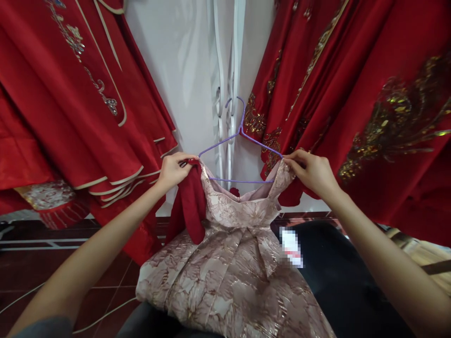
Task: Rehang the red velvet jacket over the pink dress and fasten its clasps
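A pink brocade dress (239, 263) with metallic threads hangs on a purple wire hanger (240, 132), its skirt spreading toward me. My left hand (178, 169) pinches the dress's left shoulder strap at the hanger's end. At the opposite end, my right hand (312, 171) grips the other strap between thumb and fingers. A dark red piece of cloth (192, 206) drapes down from beside my left hand over the bodice's side. The hanger's hook points up and is not seen hung on anything. A blurred-out white tag (291, 247) shows at the dress's right side.
Red embroidered garments (88, 103) hang on the left, and more red ones with gold sequins (352, 94) on the right. White wardrobe doors (176, 61) with curved trim stand behind. A black surface (338, 272) lies at lower right. A pale cable (105, 315) runs across the tiled floor.
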Available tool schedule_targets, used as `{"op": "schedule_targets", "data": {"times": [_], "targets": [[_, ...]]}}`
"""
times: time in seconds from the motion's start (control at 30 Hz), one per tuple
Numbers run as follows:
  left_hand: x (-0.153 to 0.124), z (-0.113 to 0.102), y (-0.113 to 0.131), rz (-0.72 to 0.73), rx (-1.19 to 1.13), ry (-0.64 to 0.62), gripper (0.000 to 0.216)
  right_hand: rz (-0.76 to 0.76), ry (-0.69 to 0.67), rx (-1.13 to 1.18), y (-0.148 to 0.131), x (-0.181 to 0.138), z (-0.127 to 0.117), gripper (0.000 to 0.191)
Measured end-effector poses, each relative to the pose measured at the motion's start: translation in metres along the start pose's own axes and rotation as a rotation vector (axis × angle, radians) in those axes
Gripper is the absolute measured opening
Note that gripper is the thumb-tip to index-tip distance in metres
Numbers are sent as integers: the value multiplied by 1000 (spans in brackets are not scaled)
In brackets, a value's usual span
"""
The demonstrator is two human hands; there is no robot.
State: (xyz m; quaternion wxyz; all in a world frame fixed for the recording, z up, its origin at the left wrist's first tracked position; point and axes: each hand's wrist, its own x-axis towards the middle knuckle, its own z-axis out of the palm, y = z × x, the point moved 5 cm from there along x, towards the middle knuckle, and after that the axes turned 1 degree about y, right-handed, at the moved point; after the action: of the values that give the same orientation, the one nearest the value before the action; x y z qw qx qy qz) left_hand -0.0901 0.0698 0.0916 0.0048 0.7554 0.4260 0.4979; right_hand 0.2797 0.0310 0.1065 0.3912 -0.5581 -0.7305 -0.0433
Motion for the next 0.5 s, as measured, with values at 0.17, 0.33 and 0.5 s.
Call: {"op": "schedule_targets", "data": {"times": [0.17, 0.33, 0.5], "targets": [[0, -6, -8, -151, -159, 68, 29, -2, 22, -59, 3, 2, -4, 22], [-7, -27, -16, -201, 59, 63, 41, 42, 103, -184, 25, -5, -10, 22], [-32, -54, -38, -312, 478, -63, 28, 224, 124, -133, 42, -40, -6, 23]]}}
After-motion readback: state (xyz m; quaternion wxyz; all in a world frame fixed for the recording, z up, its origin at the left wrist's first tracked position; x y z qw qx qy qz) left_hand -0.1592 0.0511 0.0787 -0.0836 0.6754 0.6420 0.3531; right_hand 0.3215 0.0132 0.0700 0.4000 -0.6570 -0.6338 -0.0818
